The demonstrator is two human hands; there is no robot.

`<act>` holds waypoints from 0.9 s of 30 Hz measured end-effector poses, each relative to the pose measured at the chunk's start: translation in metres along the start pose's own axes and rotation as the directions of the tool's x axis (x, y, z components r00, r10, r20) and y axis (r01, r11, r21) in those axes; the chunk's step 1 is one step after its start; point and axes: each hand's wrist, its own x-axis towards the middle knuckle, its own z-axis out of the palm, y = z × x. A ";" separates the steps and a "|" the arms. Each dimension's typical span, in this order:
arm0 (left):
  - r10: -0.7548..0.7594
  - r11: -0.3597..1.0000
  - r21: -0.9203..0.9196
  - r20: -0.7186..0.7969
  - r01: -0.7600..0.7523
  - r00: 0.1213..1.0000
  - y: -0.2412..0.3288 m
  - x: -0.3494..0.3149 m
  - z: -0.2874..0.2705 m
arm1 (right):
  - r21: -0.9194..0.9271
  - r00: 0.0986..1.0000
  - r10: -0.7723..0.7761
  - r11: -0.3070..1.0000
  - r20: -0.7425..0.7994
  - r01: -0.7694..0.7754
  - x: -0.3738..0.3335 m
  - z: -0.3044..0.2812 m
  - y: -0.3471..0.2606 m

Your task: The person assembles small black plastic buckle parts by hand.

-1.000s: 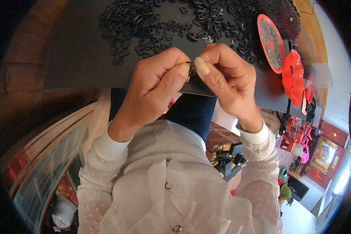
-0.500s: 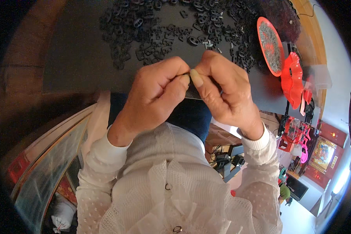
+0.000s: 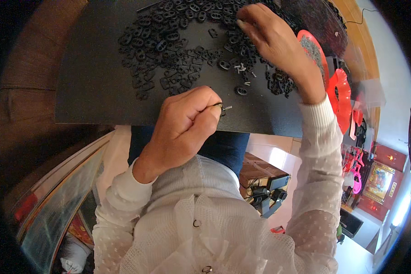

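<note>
My left hand [image 3: 185, 121] is closed in a pinch near the table's front edge. Between its thumb and index finger is a small black plastic cord lock part [image 3: 220, 105], mostly covered by the fingers. A thin metal spring [image 3: 229, 108] sticks out from it to the right. My right hand [image 3: 267, 34] reaches over the far right of the pile of black cord lock parts [image 3: 194, 13], its fingers curled together. Something dark shows at those fingertips, too small to make out. One two-hole cord lock body [image 3: 241, 91] lies alone, nearer to me than a few loose springs [image 3: 240, 68].
Flat black cord lock pieces [image 3: 146, 75] spread over the left of the dark table [image 3: 91, 91]. A red plate of small metal springs [image 3: 311, 49] stands at the right, partly behind my right forearm. Beside it is a wavy-edged red dish [image 3: 340, 93].
My right hand has left my left hand and moved up and away to the far pile. My left hand stays pinched, and the spring now shows. The view has shifted slightly.
</note>
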 end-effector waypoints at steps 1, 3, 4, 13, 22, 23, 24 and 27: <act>0.076 0.995 0.064 -0.006 -0.076 0.997 0.000 0.001 -0.001 | -0.012 0.999 0.026 1.000 0.041 -0.025 0.010 -0.001 -0.001; -0.005 1.000 0.010 -0.010 0.005 1.000 0.001 -0.001 0.001 | -0.051 0.977 0.114 0.993 0.179 -0.106 0.023 0.007 0.002; -0.085 0.995 -0.046 -0.008 0.085 0.996 0.000 -0.002 0.002 | -0.048 0.977 0.113 0.993 0.180 -0.106 0.028 0.010 0.002; 0.067 0.984 0.164 0.031 -0.071 0.997 0.006 0.002 -0.004 | 0.150 0.978 -0.156 0.979 0.138 0.135 0.025 0.008 0.006; 0.078 0.980 0.180 0.042 -0.084 0.996 0.006 0.002 -0.003 | 0.290 0.994 -0.001 0.957 0.114 -0.032 0.019 0.003 0.008; 0.075 0.980 0.180 0.042 -0.081 0.996 0.005 0.002 -0.003 | 0.332 0.992 0.018 0.941 0.128 -0.060 0.021 0.006 0.006; 0.087 0.979 0.184 0.037 -0.092 0.996 0.004 0.002 -0.003 | 0.334 0.992 0.019 0.940 0.128 -0.062 0.022 0.009 0.005; 0.068 0.983 0.170 0.031 -0.072 0.997 0.006 0.000 -0.002 | 0.298 0.979 -0.082 0.954 0.185 0.024 0.026 0.017 0.003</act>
